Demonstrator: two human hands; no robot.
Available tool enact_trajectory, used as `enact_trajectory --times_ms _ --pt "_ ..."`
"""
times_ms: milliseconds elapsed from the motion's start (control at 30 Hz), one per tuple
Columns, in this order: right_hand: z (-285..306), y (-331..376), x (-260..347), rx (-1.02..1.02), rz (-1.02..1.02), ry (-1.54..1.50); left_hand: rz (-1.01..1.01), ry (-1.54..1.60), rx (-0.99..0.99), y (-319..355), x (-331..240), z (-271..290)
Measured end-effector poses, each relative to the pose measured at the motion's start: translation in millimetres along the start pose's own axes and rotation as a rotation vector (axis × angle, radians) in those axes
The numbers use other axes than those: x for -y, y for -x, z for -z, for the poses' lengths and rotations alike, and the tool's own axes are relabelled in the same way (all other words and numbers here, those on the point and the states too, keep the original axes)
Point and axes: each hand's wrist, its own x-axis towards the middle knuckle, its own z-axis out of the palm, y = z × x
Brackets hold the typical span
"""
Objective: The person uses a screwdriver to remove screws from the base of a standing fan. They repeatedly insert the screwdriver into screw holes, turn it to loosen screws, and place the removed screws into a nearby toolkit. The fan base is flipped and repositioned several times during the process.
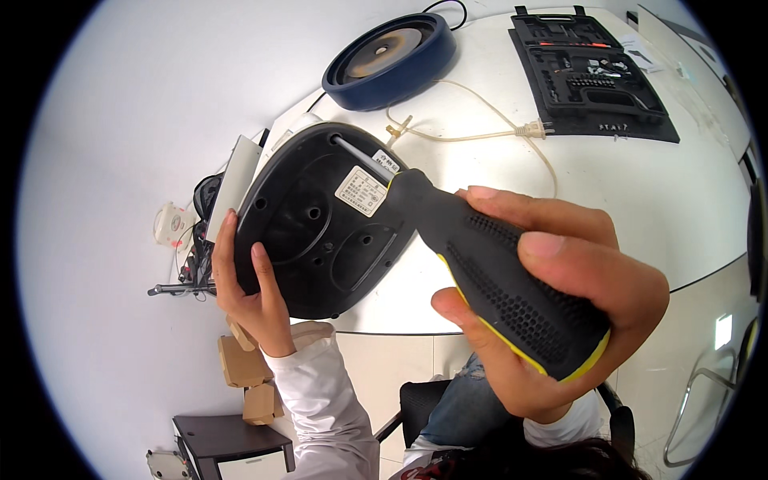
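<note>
My right hand (576, 280) wraps round the thick handle of a black and yellow screwdriver (512, 296). Its metal shaft points up and left, and the tip reaches into a round hole near the top rim of a black plastic base (352, 256). That base is roughly oval, with several screw holes and white labels on its face. Its left rim is gripped by my left hand (252, 296), fingers over the edge and face. Whether the tip sits on a screw inside the hole is hidden.
A round dark blue appliance part (392, 64) with a metal disc stands at the back of the white table (472, 168). A pale cord with a plug (532, 129) lies across the middle. An opened black tool case (592, 80) rests on a dark mat, with several small screws near its edge.
</note>
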Motion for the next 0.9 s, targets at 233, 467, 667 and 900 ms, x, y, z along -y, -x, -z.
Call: enact_trajectory --times_ms 233,467,667,900 --pt "3.7 -3.4 4.3 0.058 -0.015 -0.032 0.015 0.025 0.0 0.1 0.5 0.1" --pt "11.4 -8.0 5.3 0.087 -0.002 0.047 -0.039 -0.068 0.011 0.1 -8.0 0.2" --pt "19.3 -12.7 -3.0 0.083 -0.059 0.124 -0.03 -0.069 -0.006 9.6 -16.7 -0.2" --pt "29.9 -16.2 -5.4 0.125 -0.106 0.163 -0.037 -0.122 0.023 4.9 -21.2 -0.3"
